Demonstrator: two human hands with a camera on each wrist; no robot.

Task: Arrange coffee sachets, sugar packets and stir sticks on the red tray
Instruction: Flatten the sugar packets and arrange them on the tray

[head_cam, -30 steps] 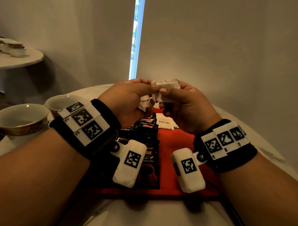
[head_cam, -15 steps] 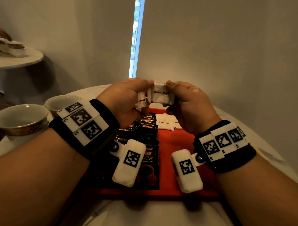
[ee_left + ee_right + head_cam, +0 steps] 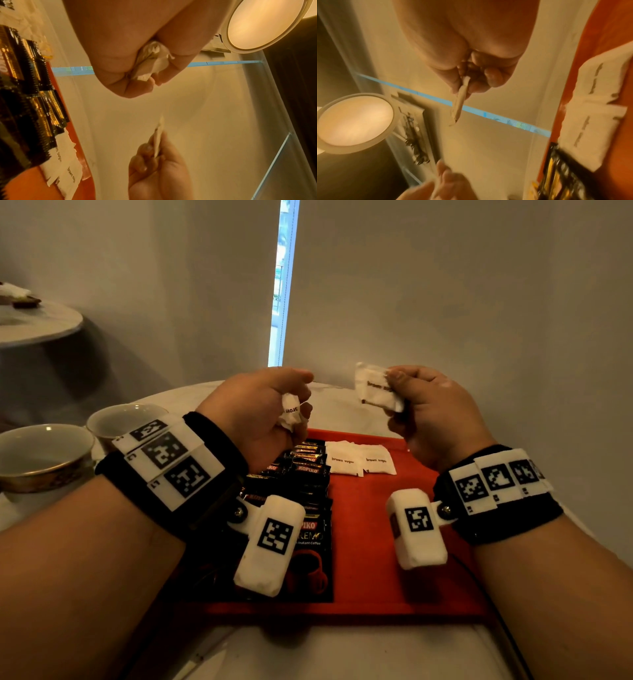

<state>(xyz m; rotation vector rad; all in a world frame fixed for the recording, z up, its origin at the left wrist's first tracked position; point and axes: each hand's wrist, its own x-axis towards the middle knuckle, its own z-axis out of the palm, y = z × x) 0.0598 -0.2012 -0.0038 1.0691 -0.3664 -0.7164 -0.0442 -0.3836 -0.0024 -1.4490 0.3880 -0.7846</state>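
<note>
Both fists are raised above the flat red plastic tray [image 3: 370, 508], knuckles up. The left hand [image 3: 260, 409], at 11 o'clock, clenches crumpled white paper sugar packets [image 3: 290, 413]. The right hand [image 3: 431, 412], at 1 o'clock, pinches one flat white brown-sugar packet [image 3: 375, 387].

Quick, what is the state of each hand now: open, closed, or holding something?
Left hand: closed, fingers curled round crumpled sugar packets.
Right hand: closed, pinching one brown sugar packet above the red tray.
</note>
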